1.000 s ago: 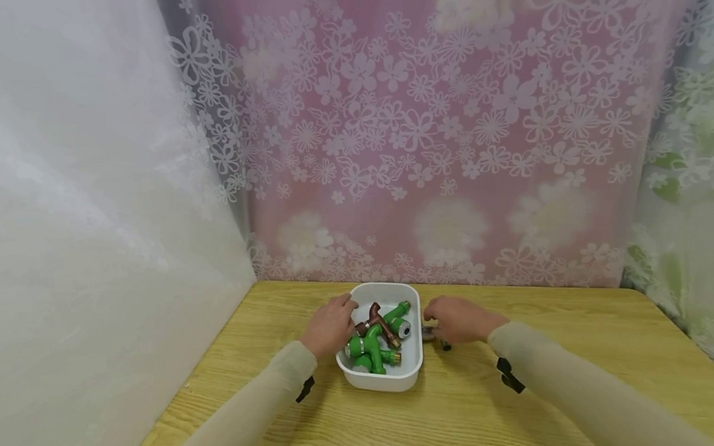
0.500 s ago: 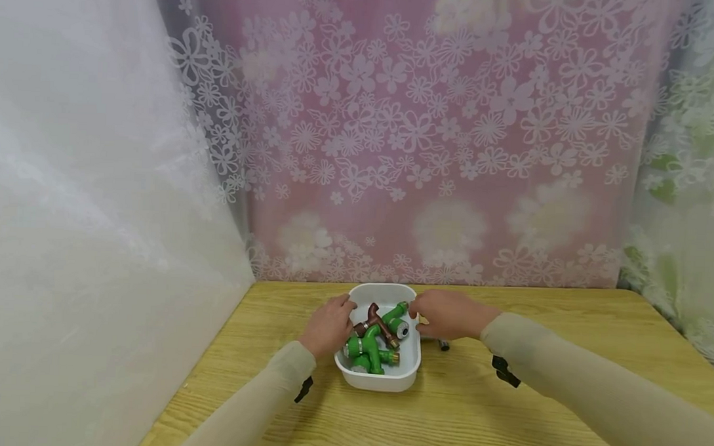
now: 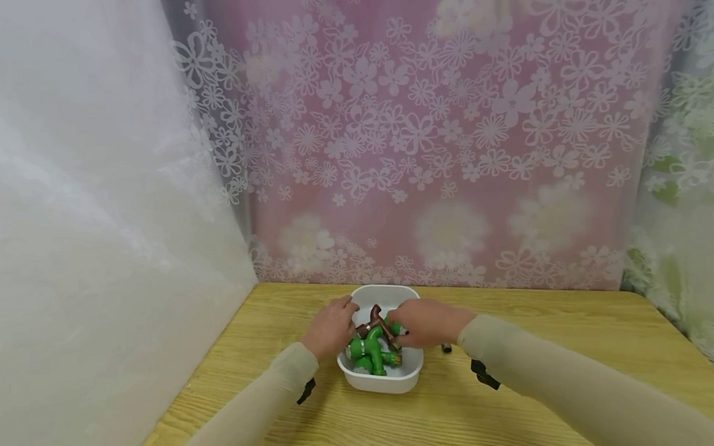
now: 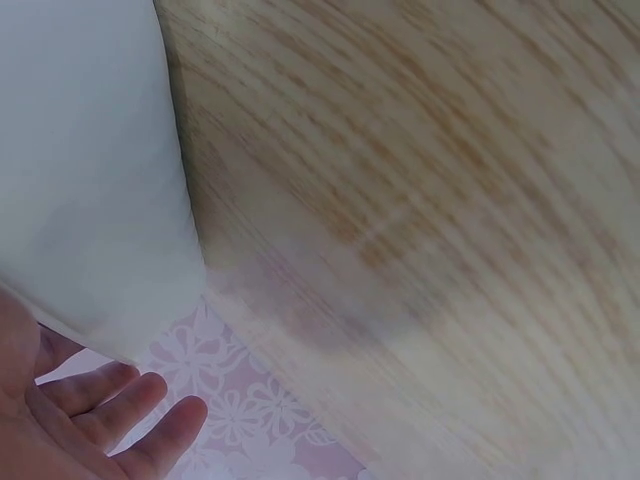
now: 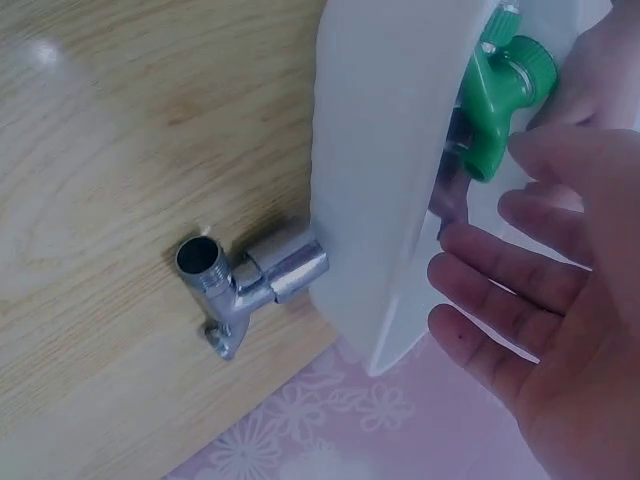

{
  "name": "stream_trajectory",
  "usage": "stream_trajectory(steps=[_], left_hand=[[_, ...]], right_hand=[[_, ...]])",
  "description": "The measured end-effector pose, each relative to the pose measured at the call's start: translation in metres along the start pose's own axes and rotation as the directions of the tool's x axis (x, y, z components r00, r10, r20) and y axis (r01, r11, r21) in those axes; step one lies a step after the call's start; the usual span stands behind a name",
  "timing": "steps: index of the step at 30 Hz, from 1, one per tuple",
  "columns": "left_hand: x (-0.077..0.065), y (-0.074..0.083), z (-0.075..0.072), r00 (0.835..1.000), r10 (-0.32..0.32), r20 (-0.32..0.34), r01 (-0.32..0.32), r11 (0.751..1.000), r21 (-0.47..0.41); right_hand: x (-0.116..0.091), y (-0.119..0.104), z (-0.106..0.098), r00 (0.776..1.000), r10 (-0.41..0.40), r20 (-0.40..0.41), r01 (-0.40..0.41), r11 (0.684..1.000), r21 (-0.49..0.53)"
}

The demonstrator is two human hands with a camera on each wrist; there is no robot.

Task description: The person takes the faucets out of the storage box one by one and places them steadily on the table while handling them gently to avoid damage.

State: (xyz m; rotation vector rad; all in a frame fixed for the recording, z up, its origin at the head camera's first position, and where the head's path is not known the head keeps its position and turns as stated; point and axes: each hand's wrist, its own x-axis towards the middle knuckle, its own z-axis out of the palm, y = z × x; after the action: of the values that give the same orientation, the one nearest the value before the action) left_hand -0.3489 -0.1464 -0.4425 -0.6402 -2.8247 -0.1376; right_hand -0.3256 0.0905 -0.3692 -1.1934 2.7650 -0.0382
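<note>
A white plastic basin (image 3: 381,383) holds several taps. Among them are a green tap (image 3: 371,348) near the front and a brown tap (image 3: 375,319) behind it. My left hand (image 3: 330,327) rests at the left rim; in the left wrist view its fingers (image 4: 165,430) extend loosely past the basin's edge. Reaching over the right rim, my right hand (image 3: 427,322) is inside the basin, partly hiding another green tap (image 5: 490,110). Its thumb and fingers are apart, lightly bent, close to that tap. On the table, a chrome tap (image 5: 250,285) lies against the basin's outer right wall.
The basin stands on a wood-grain table (image 3: 504,399). A pink flowered curtain (image 3: 430,153) hangs behind the table's far edge. A whitish sheet (image 3: 85,226) borders the left side, and a green-patterned sheet (image 3: 688,195) the right.
My right hand has moved left, from beside the chrome tap, across the rim and into the basin. The chrome tap stays on the table. My left hand keeps its place at the rim.
</note>
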Motion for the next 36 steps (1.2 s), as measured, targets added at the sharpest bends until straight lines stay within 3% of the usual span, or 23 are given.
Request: stream_trajectory(steps=[13,28,36], left_hand=[[0.001,-0.002,0.002,1.0,0.003,0.001,-0.003,1.0,0.004],[0.001,-0.003,0.001,1.0,-0.002,0.012,0.002,1.0,0.011],[0.002,-0.003,0.004,1.0,0.003,-0.002,-0.003,1.0,0.017]], right_hand=[[0.026,-0.021,0.007,0.995,-0.097,-0.021,0.097,0.995,0.001],[0.043,-0.03,0.013,0.995,-0.065,0.076,0.062,0.997,0.04],[0.05,-0.036,0.017,0.986,0.019,0.166,-0.022,1.0,0.018]])
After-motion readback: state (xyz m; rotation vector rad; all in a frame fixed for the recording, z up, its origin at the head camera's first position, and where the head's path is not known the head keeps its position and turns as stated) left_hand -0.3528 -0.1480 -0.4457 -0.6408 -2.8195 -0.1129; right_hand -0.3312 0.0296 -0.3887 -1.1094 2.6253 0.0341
